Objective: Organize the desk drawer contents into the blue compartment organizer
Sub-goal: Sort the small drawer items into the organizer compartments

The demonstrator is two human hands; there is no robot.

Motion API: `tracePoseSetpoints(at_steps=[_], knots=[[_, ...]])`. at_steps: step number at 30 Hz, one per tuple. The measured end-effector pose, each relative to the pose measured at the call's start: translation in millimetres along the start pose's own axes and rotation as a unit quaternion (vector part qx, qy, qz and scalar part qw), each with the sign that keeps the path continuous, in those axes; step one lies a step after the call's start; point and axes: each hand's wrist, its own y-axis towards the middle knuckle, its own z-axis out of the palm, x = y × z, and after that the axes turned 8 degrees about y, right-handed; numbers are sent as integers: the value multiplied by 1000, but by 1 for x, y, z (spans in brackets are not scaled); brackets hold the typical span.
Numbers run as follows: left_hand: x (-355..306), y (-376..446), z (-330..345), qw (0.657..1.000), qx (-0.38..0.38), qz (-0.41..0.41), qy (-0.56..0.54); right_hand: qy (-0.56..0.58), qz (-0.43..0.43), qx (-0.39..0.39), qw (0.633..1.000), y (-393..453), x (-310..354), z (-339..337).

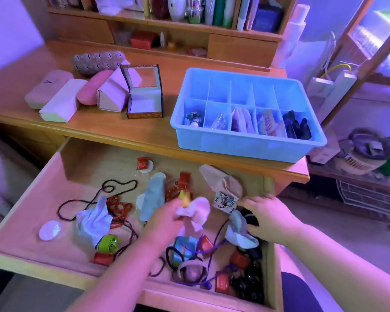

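From the head camera, the open drawer is the thing to steer by. Both hands are down inside it, toward its right half. The left hand is closed in a pinch on a pale pink cloth, with a small yellow piece showing at the fingertips. The right hand is curled, fingers bent down onto a dark object and a white-grey cloth pouch by the drawer's right wall; whether it actually grips either one I cannot tell.

Left of the hands in the drawer lie a dark bead necklace, red beads and a green frog-like toy. Near the drawer's front edge lies a purple cord.

Behind the drawer, on the desk top, stands the blue compartment organizer, at the right end. Its front row of compartments holds things; the back row looks bare. Left of it on the desk sits an open box beside several soft cases.
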Motion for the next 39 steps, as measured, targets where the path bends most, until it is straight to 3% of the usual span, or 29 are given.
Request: tracePoseSetpoints(at_steps=[5, 8, 10, 13, 15, 17, 19, 21, 24, 26, 28, 30, 33, 36, 39], knots=[[33, -12, -43, 996, -62, -11, -68, -62, -4, 124, 990, 6, 24, 12], [46, -17, -49, 979, -115, -85, -146, -72, -15, 81, 994, 13, 42, 18], [54, -16, -52, 939, -165, -184, -239, 94, 26, -17, 995, 16, 49, 13], [67, -13, -62, 884, -226, -264, -311, 382, 73, -105, 915, 26, 58, -4], [77, -15, -73, 884, -269, -293, -247, 514, 39, -48, 856, 34, 68, -20], [86, -18, -82, 894, -277, -302, -181, 549, 6, 32, 835, 41, 70, -30], [91, -20, -87, 911, -254, -301, -121, 515, 22, 40, 856, 46, 60, -33], [91, -22, -89, 930, -229, -280, -65, 440, 62, -11, 896, 45, 42, -37], [90, -24, -87, 955, -202, -213, -31, 183, 81, -32, 979, 35, 13, -36], [83, -25, -81, 954, -230, -185, 41, 15, 75, 4, 997, 27, 4, -29], [65, -25, -72, 949, -290, -96, 85, -85, 61, 53, 993, 22, 5, -13], [44, -24, -55, 958, -268, 27, 96, -83, 74, 96, 989, 21, 17, 5], [18, -21, -20, 969, -102, 146, 171, 4, 71, 65, 995, 22, 42, 25], [6, -10, 5, 965, -38, 116, 232, 105, -49, 18, 993, 14, 62, 35], [2, 2, 2, 962, -58, 70, 258, 217, -128, 2, 968, 1, 69, 41]])
